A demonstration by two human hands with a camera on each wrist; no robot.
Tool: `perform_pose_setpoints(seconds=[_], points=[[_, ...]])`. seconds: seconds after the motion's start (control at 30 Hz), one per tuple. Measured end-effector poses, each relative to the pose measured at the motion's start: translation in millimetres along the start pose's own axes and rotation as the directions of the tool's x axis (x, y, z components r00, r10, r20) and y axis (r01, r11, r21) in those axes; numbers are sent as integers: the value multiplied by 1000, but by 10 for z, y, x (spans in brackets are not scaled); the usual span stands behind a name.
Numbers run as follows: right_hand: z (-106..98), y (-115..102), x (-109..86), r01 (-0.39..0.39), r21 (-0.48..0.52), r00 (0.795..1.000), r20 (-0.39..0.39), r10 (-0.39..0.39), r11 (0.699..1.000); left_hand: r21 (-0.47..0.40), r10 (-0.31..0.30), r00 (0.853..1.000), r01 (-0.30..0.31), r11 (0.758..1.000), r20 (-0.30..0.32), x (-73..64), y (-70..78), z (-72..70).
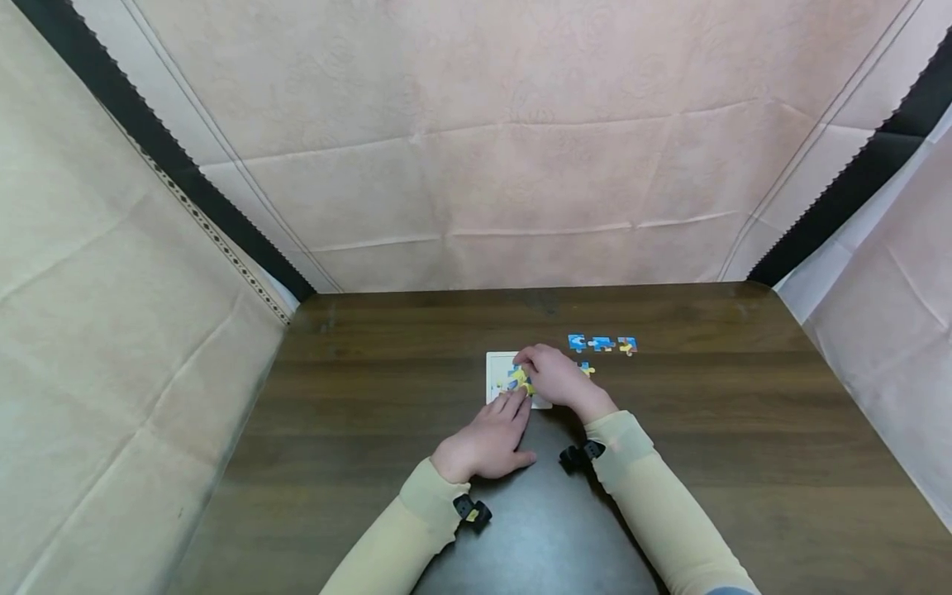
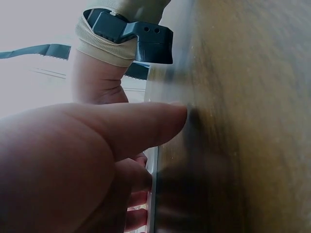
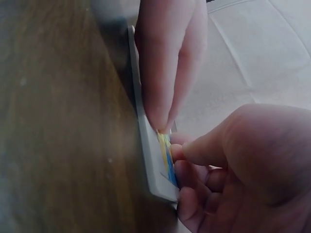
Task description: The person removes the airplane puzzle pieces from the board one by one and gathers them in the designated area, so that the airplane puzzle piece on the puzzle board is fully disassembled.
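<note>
A white-framed jigsaw puzzle board (image 1: 492, 364) lies on the table, its inside partly filled with yellow and blue picture. My left hand (image 1: 485, 440) rests flat with straight fingers, their tips on the board's near part; its thumb sticks out to the right. Over the board's right side is my right hand (image 1: 556, 380), thumb and forefinger curled together in a pinch at a puzzle piece mostly hidden by the fingers. In the right wrist view, yellow and blue picture (image 3: 166, 158) shows beside those fingertips, inside the white rim.
Three loose puzzle pieces (image 1: 601, 344) lie in a row beyond the board, to the right. Another loose piece (image 1: 587, 368) sits nearer, partly behind my right hand. Pale cloth walls (image 1: 521, 182) surround the brown wooden table (image 1: 387, 364) at the back and sides.
</note>
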State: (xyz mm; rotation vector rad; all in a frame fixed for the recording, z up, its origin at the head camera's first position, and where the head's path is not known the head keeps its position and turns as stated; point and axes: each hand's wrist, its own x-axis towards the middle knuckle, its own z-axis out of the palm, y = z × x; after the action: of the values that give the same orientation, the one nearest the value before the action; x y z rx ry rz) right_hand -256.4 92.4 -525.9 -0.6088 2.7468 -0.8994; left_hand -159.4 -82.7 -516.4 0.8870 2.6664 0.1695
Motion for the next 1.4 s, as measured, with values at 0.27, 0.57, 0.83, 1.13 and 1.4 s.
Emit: perform_pose_setpoints(seconds=[0.27,0.57,0.83,1.13,1.4], points=[[34,-33,29,-11,-29,1000,-1,11,1000,-10,0,1000,-1,1000,-30,49,-90,126],[27,-16,33,-1,-31,1000,-12,0,1000,-3,-5,1000,5,1000,-18,46,-74,81],[12,-16,8,2,-7,1000,-1,-2,1000,-31,-18,1000,19,999,11,-7,-9,-37],[-9,-1,3,-7,0,1000,-7,7,1000,-10,4,1000,-4,1000,-9,6,-23,-48],[-4,-30,0,-14,28,1000,3,14,999,-31,8,1000,-8,999,-9,-24,-24,-76]])
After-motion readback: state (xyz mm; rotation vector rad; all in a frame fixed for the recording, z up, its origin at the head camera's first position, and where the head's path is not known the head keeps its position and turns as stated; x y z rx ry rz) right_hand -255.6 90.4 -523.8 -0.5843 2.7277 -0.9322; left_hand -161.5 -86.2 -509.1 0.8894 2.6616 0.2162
